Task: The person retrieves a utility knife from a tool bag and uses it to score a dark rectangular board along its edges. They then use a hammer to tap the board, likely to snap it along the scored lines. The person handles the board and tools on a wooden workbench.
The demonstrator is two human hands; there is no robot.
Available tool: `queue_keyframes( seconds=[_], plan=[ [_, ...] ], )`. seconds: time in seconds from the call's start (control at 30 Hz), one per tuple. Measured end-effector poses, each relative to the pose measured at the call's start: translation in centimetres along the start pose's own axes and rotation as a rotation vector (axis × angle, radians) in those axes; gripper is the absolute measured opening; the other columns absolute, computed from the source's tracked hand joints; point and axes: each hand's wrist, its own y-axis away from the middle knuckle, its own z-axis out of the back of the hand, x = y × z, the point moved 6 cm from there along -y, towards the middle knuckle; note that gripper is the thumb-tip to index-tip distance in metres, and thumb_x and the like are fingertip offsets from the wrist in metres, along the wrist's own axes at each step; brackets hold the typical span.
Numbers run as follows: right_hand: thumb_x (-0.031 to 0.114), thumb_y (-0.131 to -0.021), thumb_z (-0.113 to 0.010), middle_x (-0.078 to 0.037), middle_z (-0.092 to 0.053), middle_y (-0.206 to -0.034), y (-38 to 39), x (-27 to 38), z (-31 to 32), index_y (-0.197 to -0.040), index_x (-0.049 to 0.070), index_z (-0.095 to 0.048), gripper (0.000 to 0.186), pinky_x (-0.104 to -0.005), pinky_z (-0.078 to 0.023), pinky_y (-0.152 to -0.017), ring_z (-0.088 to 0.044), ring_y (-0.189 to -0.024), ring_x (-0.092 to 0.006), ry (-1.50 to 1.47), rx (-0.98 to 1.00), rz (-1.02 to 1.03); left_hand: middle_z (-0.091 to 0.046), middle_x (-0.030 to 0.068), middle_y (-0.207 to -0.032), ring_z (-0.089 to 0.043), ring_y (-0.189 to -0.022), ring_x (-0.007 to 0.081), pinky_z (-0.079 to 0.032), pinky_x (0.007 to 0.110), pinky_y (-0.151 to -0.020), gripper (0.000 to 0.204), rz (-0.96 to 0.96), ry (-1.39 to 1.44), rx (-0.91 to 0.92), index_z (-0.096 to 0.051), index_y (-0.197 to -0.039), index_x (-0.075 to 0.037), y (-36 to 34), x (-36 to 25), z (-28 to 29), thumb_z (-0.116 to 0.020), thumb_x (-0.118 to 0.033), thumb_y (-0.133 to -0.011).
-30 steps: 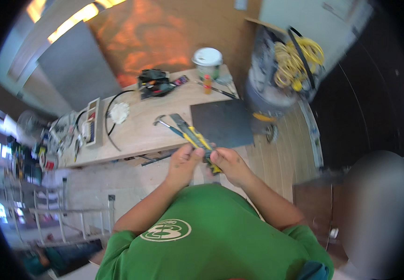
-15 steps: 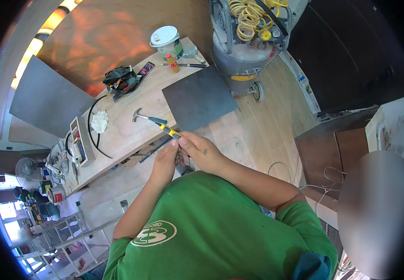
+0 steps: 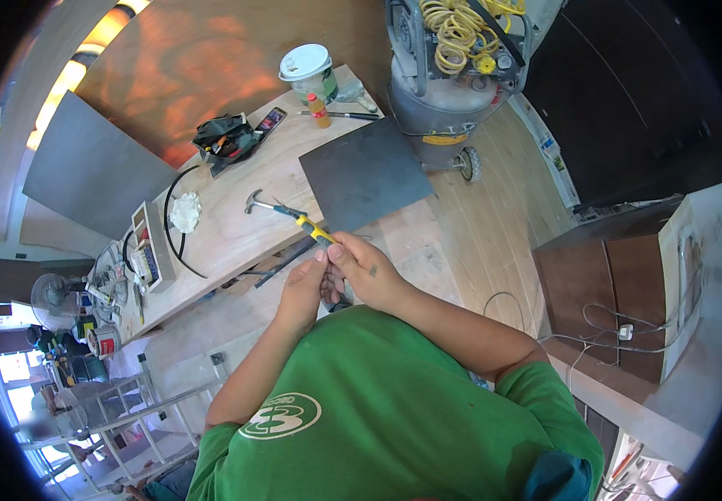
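Vs a second ago: view has swung, hands sit closer together, and the slim yellow-and-grey handled tool (image 3: pixel 315 231) is turned so its broad grey front no longer shows. Vs half a second ago: barely any change in the grip.

Right hand (image 3: pixel 368 269) grasps the tool's near end, thumb against fingers. Left hand (image 3: pixel 298 292) is right beside it, thumb up at the same end, fingers curled and partly hidden; can't tell how much of the load it takes. Tool is in the air at the front edge of the pale plywood bench (image 3: pixel 236 179), far end pointing in over the top. In view it overlaps the handle of a claw hammer (image 3: pixel 265 205) with steel head and dark teal handle, lying just inside that edge. Contact between the two: can't tell.

Dark grey rectangular flat slab (image 3: pixel 365 171) covers the front right corner. White lidded round bucket (image 3: pixel 319 83) near the back right corner, small orange bottle (image 3: pixel 319 113) just in front. Black phone (image 3: pixel 272 119) and black fabric tool pouch (image 3: pixel 223 138) along the back edge. White crumpled clump (image 3: pixel 186 213) and narrow pale wooden tray (image 3: pixel 157 244) toward the left end.
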Motion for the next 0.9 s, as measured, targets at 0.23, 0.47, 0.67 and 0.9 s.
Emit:
queue_keyframes(
  seconds=[0.23, 0.47, 0.67, 0.9],
  plan=[
    [0.031, -0.108, -0.044, -0.007, -0.056, -0.09, -0.8, -1.3, 0.2, -0.109, -0.001, -0.057, 0.034, -0.0309, -0.047, -0.078, -0.055, -0.083, -0.0159, 0.322, -0.019, 0.122, -0.064, 0.0036, -0.083, -0.057, -0.066, 0.0103, -0.047, 0.025, -0.061, 0.025, -0.479, -0.532, -0.176, -0.062, -0.097, -0.004, 0.7, -1.4, 0.4, -0.061, -0.029, -0.101],
    [0.025, -0.105, -0.05, -0.015, -0.056, -0.103, -0.1, 0.0, 0.0, -0.118, -0.002, -0.059, 0.031, -0.0351, -0.047, -0.086, -0.059, -0.094, -0.025, 0.176, -0.099, 0.096, -0.062, 0.0018, -0.078, -0.054, -0.063, 0.0086, -0.043, 0.021, -0.059, 0.025, 0.03, 0.033, 0.002, -0.062, -0.097, -0.004, 0.0, 0.4, 0.8, -0.062, -0.029, -0.1],
    [0.023, -0.106, -0.049, -0.013, -0.054, -0.107, -0.6, -1.2, 0.5, -0.118, -0.004, -0.059, 0.031, -0.034, -0.048, -0.087, -0.059, -0.097, -0.0233, 0.308, -0.109, 0.162, -0.063, 0.001, -0.077, -0.056, -0.064, 0.0094, -0.045, 0.022, -0.059, 0.028, -0.305, -0.297, -0.089, -0.064, -0.094, -0.003, 0.0, -0.4, 1.1, -0.061, -0.03, -0.101],
    [0.034, -0.107, -0.046, -0.008, -0.053, -0.103, -0.6, -1.0, 0.9, -0.122, -0.002, -0.059, 0.042, -0.0276, -0.047, -0.074, -0.054, -0.083, -0.0127, 0.146, -0.092, 0.018, -0.064, 0.0053, -0.081, -0.057, -0.065, 0.0102, -0.048, 0.024, -0.061, 0.037, 0.006, -0.1, 0.007, -0.063, -0.094, -0.001, -0.3, 0.2, 0.6, -0.054, -0.036, -0.104]
  ],
)
